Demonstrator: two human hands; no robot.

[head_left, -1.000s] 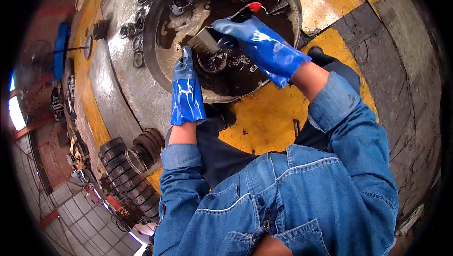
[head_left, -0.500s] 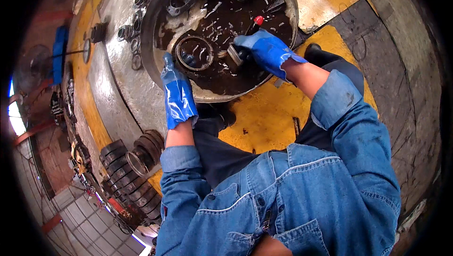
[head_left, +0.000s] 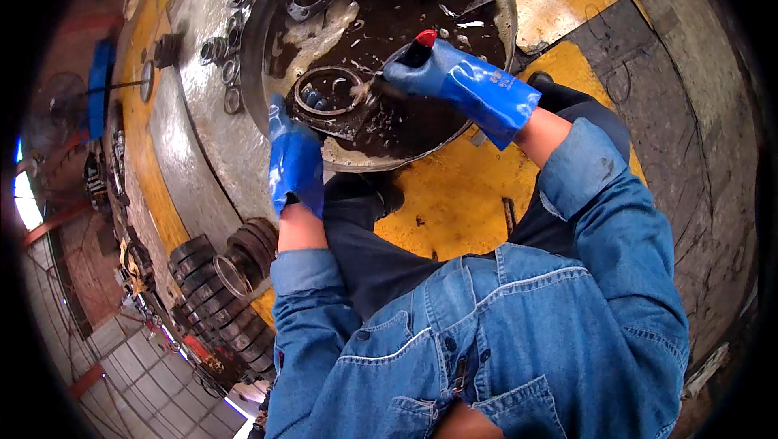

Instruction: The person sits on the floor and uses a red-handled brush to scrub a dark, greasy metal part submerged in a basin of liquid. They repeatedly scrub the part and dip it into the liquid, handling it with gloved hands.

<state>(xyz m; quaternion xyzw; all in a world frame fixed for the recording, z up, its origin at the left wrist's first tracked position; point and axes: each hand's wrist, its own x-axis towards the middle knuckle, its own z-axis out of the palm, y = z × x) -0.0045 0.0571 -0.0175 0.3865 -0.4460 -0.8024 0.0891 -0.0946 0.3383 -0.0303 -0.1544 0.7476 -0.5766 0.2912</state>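
Observation:
My left hand (head_left: 293,151), in a blue rubber glove, grips a dark metal flange (head_left: 344,125) with a large round opening; its fingertips show through the hole. The flange is tilted above the dark liquid in a wide round metal basin (head_left: 256,58). My right hand (head_left: 421,73), gloved alike, is closed round a brush (head_left: 425,37) whose handle has a red end. Pale bristles meet the right side of the flange's ring. Most of the brush is hidden by the glove or blurred.
Other metal flanges (head_left: 314,0) lie at the basin's far side. Several small metal rings (head_left: 231,73) sit on a metal sheet to the left. Nearer on that side are a stack of black ribbed parts (head_left: 203,289) and a rusty cylindrical part (head_left: 253,253). Yellow floor plate (head_left: 442,204) lies below the basin.
The flange has turned, so its flat plate now shows below the ring. My right hand has moved left with the brush, bringing its bristles onto the ring. My left hand has shifted slightly down and left.

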